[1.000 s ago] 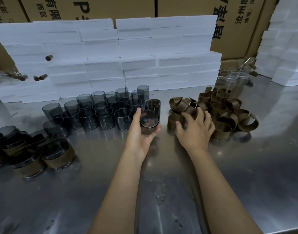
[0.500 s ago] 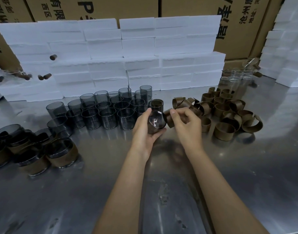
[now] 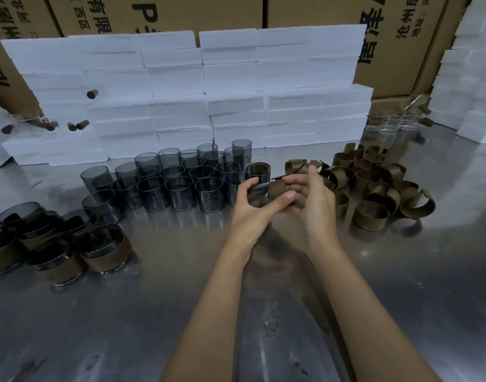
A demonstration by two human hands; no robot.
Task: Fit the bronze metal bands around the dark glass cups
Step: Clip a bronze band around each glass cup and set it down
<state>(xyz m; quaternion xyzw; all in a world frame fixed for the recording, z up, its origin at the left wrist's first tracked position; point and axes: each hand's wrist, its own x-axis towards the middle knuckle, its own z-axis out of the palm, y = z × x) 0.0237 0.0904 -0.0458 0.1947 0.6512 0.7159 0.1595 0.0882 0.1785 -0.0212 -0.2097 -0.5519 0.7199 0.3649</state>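
The likeliest slip was the bronze split metal band (image 3: 277,187) springing off or going on crooked, since it looked only partly started over the end of the dark smoked-glass cup (image 3: 257,195) and both were held in the air above the steel counter (image 3: 263,299); a skewed push could have jammed the band or knocked the glass loose, and a dropped cup might have chipped or toppled the standing dark cups (image 3: 181,186) just behind. The left hand (image 3: 252,213) was curled around the cup, which lay on its side between thumb and fingers. The right hand (image 3: 312,201) pinched the band from the right, pressed against the cup's end. Loose bronze bands (image 3: 374,186) lay heaped just right of the hands; finished banded cups (image 3: 104,249) stood well to the left.
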